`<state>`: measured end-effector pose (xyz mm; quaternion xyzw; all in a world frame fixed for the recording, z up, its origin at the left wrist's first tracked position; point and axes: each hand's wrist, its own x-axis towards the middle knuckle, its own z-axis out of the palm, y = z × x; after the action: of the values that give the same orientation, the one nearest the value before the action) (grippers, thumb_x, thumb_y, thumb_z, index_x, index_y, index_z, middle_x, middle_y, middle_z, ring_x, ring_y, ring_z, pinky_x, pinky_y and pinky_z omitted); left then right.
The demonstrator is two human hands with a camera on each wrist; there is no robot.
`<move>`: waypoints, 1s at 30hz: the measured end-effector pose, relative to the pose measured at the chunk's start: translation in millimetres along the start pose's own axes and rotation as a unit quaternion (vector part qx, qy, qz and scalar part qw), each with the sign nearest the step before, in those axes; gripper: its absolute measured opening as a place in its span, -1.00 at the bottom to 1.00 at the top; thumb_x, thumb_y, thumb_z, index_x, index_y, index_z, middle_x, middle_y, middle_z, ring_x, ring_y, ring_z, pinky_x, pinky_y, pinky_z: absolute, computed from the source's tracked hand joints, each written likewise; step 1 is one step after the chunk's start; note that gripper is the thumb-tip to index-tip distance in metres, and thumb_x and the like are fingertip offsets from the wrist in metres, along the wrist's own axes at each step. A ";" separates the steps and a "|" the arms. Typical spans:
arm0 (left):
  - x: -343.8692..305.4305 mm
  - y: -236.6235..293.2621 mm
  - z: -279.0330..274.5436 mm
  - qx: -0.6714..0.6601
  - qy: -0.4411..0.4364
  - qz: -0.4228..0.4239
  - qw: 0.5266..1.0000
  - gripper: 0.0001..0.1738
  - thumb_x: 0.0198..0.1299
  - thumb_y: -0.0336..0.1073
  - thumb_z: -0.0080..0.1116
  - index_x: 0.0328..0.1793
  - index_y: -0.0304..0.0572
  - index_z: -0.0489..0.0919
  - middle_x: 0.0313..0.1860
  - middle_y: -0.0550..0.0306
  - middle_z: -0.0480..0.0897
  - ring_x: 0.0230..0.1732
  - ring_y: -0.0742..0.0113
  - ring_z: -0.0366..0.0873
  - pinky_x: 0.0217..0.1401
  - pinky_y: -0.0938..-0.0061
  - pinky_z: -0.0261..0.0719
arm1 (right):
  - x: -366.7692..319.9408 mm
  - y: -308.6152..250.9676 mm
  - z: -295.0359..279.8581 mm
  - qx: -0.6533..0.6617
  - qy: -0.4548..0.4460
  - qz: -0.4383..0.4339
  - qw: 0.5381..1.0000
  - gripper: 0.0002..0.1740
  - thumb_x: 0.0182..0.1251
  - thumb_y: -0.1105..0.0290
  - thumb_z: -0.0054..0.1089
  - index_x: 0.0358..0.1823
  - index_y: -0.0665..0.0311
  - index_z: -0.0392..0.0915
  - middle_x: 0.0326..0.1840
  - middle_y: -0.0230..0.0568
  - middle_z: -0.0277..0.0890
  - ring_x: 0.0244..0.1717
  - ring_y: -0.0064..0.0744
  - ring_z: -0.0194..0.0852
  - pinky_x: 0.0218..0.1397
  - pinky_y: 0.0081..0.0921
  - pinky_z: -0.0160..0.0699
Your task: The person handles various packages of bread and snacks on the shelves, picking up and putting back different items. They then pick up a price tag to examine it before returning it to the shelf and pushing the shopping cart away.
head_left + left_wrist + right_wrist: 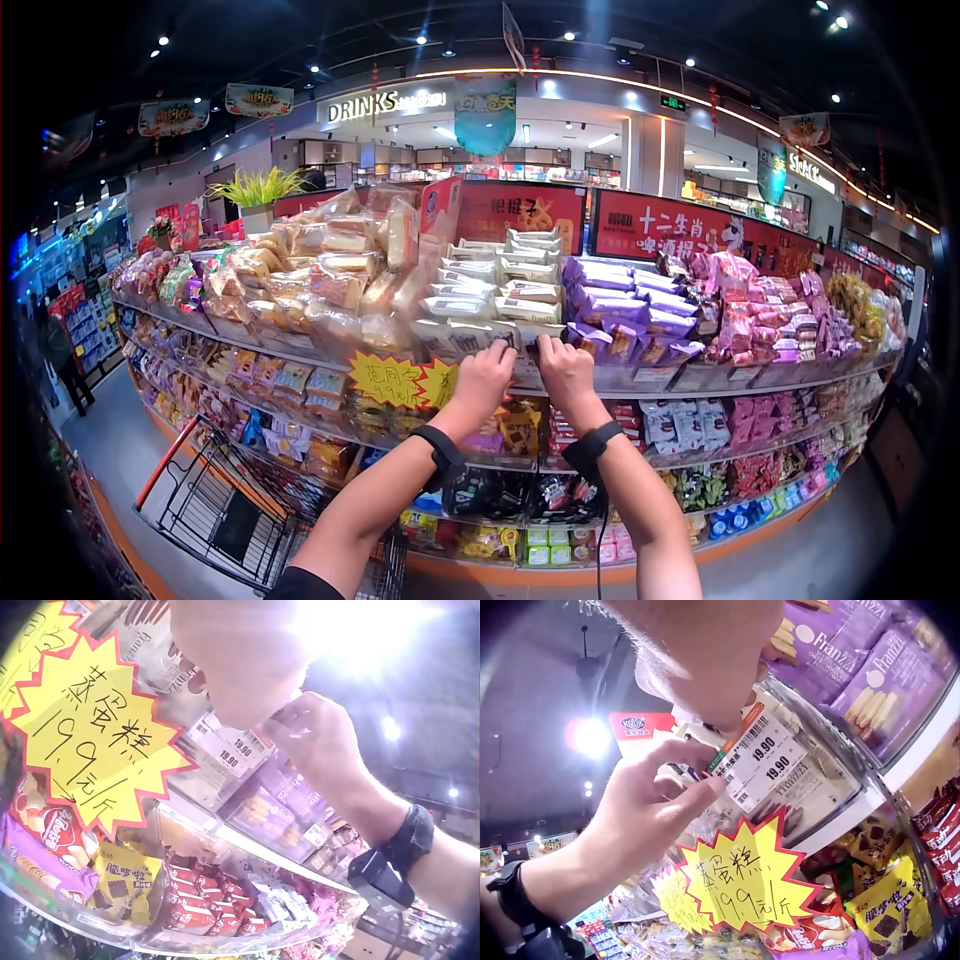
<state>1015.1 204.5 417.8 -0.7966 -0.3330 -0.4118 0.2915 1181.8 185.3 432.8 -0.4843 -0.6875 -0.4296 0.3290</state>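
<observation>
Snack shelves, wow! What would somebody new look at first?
Probably the spiky yellow price signs, left of the left hand in the head view. Next, perhaps the bright purple packets, just right of the white packets. Near the middle, that left hand pinches a white price label.

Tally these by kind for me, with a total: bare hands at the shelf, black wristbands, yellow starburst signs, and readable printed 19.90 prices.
Hands, left hand and right hand: 2
Black wristbands: 2
Yellow starburst signs: 2
Printed 19.90 prices on white labelling: 2
Total: 8
</observation>
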 end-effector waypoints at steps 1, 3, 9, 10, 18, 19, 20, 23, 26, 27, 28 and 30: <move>0.8 0.3 1.1 0.000 -0.008 -0.009 1.000 -0.61 -0.17 -0.42 0.24 -0.13 -0.14 0.45 -0.21 0.11 0.47 -0.33 0.21 0.57 -0.36 0.35 0.50 | -0.5 0.1 1.1 0.009 0.001 0.004 1.000 -0.85 0.06 0.47 0.09 -0.31 0.17 0.38 -0.48 -0.33 0.45 -0.47 -0.36 0.55 -0.47 -0.44 0.49; 2.5 0.1 3.3 0.001 -0.021 -0.030 0.999 -0.66 -0.16 -0.44 0.22 -0.18 -0.14 0.44 -0.25 0.10 0.46 -0.37 0.17 0.58 -0.38 0.33 0.51 | -3.2 -1.4 3.2 0.025 -0.003 0.018 1.000 -0.85 0.07 0.47 0.09 -0.30 0.18 0.38 -0.47 -0.31 0.44 -0.45 -0.34 0.56 -0.46 -0.42 0.50; 4.4 1.5 2.3 -0.004 -0.040 -0.072 0.997 -0.74 -0.14 -0.49 0.16 -0.27 -0.15 0.41 -0.30 0.06 0.46 -0.41 0.08 0.58 -0.40 0.25 0.54 | -9.3 -5.1 4.3 0.087 -0.017 0.041 0.995 -0.74 0.02 0.44 0.20 -0.22 0.20 0.41 -0.41 -0.27 0.44 -0.40 -0.29 0.57 -0.43 -0.39 0.53; 4.6 1.2 2.1 -0.004 -0.041 -0.076 0.996 -0.74 -0.14 -0.50 0.15 -0.26 -0.15 0.41 -0.30 0.06 0.46 -0.39 0.08 0.58 -0.39 0.25 0.54 | -9.7 -4.3 1.8 0.095 -0.016 0.033 0.995 -0.72 0.01 0.43 0.22 -0.21 0.20 0.41 -0.39 -0.26 0.44 -0.38 -0.28 0.56 -0.42 -0.39 0.53; 5.8 6.8 -32.8 -0.160 0.050 0.002 0.986 -0.63 -0.06 -0.51 0.21 -0.10 -0.17 0.40 -0.16 0.02 0.47 -0.25 -0.02 0.55 -0.23 0.24 0.54 | -3.6 -1.0 -25.8 0.168 0.068 0.036 0.983 -0.77 -0.04 0.49 0.30 -0.32 0.23 0.45 -0.29 -0.22 0.42 -0.32 -0.17 0.50 -0.38 -0.32 0.50; 1.8 10.2 -36.1 -0.198 0.061 -0.012 0.978 -0.66 -0.02 -0.51 0.21 -0.09 -0.18 0.40 -0.19 0.02 0.49 -0.28 0.00 0.56 -0.28 0.25 0.54 | -7.8 -1.8 -28.4 0.210 0.042 0.057 0.975 -0.79 0.01 0.48 0.27 -0.31 0.22 0.45 -0.30 -0.21 0.43 -0.33 -0.13 0.51 -0.38 -0.29 0.50; -1.6 15.0 -37.3 -0.236 0.071 -0.026 0.969 -0.69 0.03 -0.51 0.20 -0.09 -0.19 0.40 -0.21 0.01 0.52 -0.32 0.02 0.57 -0.33 0.27 0.53 | -13.1 -2.6 -31.1 0.252 0.014 0.077 0.965 -0.82 0.06 0.46 0.23 -0.29 0.21 0.45 -0.31 -0.19 0.44 -0.33 -0.09 0.52 -0.39 -0.26 0.51; -18.3 24.1 -44.8 -0.321 0.008 -0.113 0.940 -0.66 0.16 -0.41 0.22 0.02 -0.23 0.38 -0.29 -0.04 0.61 -0.37 0.11 0.64 -0.38 0.37 0.55 | -26.2 -11.3 -39.7 0.358 -0.047 0.123 0.925 -0.85 0.19 0.43 0.21 -0.25 0.24 0.43 -0.35 -0.07 0.53 -0.34 0.04 0.55 -0.36 -0.20 0.52; -31.9 24.2 -34.9 -0.349 0.006 -0.131 0.928 -0.69 0.17 -0.32 0.26 -0.02 -0.24 0.45 -0.35 -0.06 0.65 -0.35 0.21 0.69 -0.36 0.44 0.57 | -45.4 -23.2 -48.1 0.384 -0.068 0.103 0.915 -0.82 0.21 0.45 0.22 -0.19 0.29 0.46 -0.37 0.00 0.57 -0.32 0.02 0.59 -0.34 -0.26 0.53; -35.7 23.9 -36.2 -0.341 -0.034 -0.144 0.928 -0.72 0.19 -0.31 0.24 -0.05 -0.24 0.47 -0.38 -0.06 0.65 -0.36 0.20 0.69 -0.36 0.44 0.57 | -51.6 -25.3 -47.7 0.385 -0.080 0.101 0.914 -0.83 0.22 0.44 0.22 -0.19 0.29 0.47 -0.38 0.00 0.58 -0.33 0.02 0.59 -0.34 -0.26 0.53; -39.1 23.4 -38.9 -0.333 -0.074 -0.156 0.927 -0.75 0.20 -0.30 0.23 -0.08 -0.25 0.49 -0.40 -0.05 0.66 -0.36 0.19 0.69 -0.37 0.44 0.57 | -57.9 -27.0 -46.7 0.386 -0.092 0.099 0.912 -0.83 0.23 0.43 0.21 -0.19 0.28 0.48 -0.38 -0.01 0.58 -0.34 0.02 0.59 -0.34 -0.25 0.53; -47.2 22.3 -39.0 -0.321 -0.109 -0.160 0.927 -0.79 0.22 -0.30 0.21 -0.12 -0.26 0.51 -0.45 -0.04 0.65 -0.39 0.21 0.69 -0.38 0.45 0.56 | -65.9 -28.2 -45.6 0.375 -0.118 0.109 0.913 -0.83 0.26 0.37 0.20 -0.20 0.30 0.50 -0.39 -0.02 0.59 -0.36 0.01 0.59 -0.35 -0.26 0.52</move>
<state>993.5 148.4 392.6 -0.8237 -0.3359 -0.4484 -0.0872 1177.4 114.0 386.8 -0.4445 -0.7749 -0.0408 0.4475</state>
